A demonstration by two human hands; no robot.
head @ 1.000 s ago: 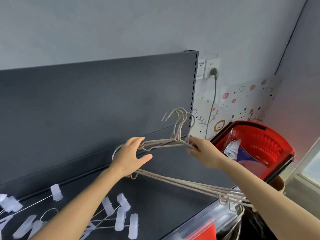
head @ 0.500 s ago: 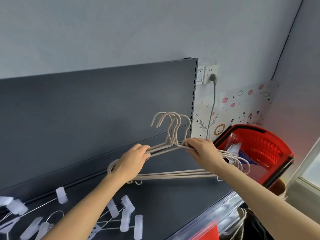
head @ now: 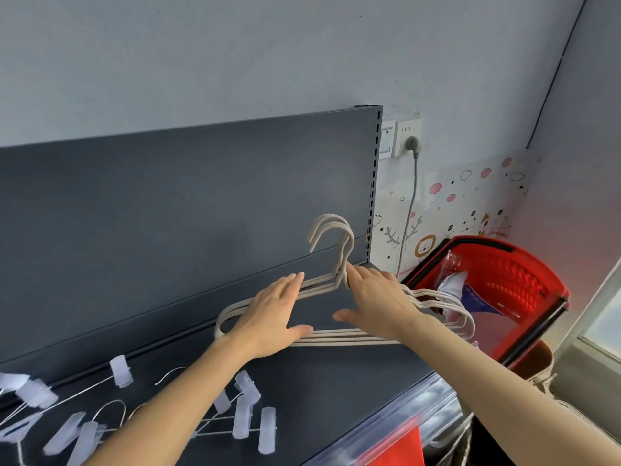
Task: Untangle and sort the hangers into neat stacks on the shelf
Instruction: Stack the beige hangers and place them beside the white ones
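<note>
The left hand [head: 272,314] and right hand [head: 376,304] have flattened since the earlier frame. Near left, clip hangers [head: 242,418] lie on the shelf [head: 336,398]. Farther right, both hands, fingers straight, press the stacked beige hangers [head: 336,338]; a red basket [head: 504,274] stands far right.

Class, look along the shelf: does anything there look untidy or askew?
Yes. The clip hangers on the shelf, front left, lie crossed at odd angles, unstacked. The beige hangers under the left hand and right hand look aligned.

I'm seeing a red basket [head: 510,274] sitting right of the right hand [head: 379,304], holding a plastic packet [head: 453,285]; above that hand, a grey plug [head: 412,145] is sitting in a wall socket [head: 407,129].
</note>
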